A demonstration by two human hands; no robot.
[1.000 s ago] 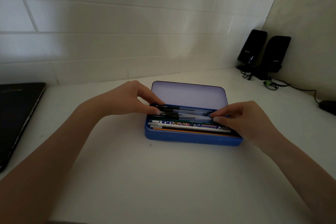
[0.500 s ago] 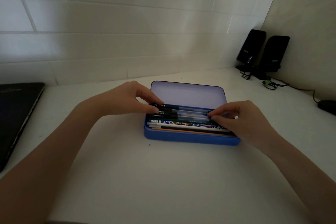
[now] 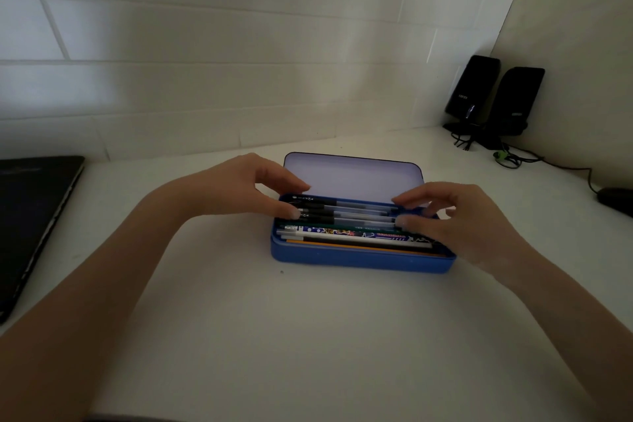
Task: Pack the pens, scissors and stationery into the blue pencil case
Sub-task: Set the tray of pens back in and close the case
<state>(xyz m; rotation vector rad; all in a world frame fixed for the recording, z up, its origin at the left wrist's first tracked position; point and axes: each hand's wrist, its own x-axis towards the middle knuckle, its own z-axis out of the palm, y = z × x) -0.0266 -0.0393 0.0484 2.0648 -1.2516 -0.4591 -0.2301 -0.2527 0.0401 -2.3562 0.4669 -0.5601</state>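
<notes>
Open blue case holds pens & pencils (lengthwise).

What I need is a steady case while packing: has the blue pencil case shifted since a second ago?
No. The blue pencil case keeps its place against the black speakers and the laptop; no drift either way.

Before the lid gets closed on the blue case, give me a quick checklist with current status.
1. Lid fully open: ok.
2. Pens lying flat, lengthwise in the blue pencil case: ok.
3. Pencils below the front rim: cannot tell.
4. Left hand and right hand clear of the lid's path: not ok, fingers rest on the pens.
5. Scissors packed: cannot tell, none visible.
6. Loose stationery left on the desk: ok, none seen.
</notes>
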